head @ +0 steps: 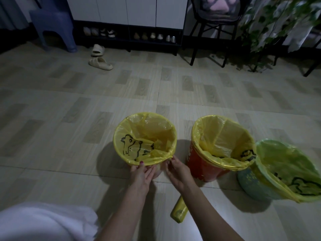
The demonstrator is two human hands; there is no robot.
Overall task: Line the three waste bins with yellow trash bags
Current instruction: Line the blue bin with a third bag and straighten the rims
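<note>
Yellow bag (156,160) hem pinched by both hands (141,173) (177,169).

Three lined bins are set in a row on the floor (69,105): the left bin (157,171), the middle bin (201,169) and the right bin (251,186). A bag roll (178,212) is laid in front of the middle bin.

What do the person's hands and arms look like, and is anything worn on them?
Both forearms are bare, with no sleeves, watch or bracelet visible. The left hand has dark reddish polish on the one nail that shows. The right hand shows no ring; its nails cannot be seen clearly.
</note>
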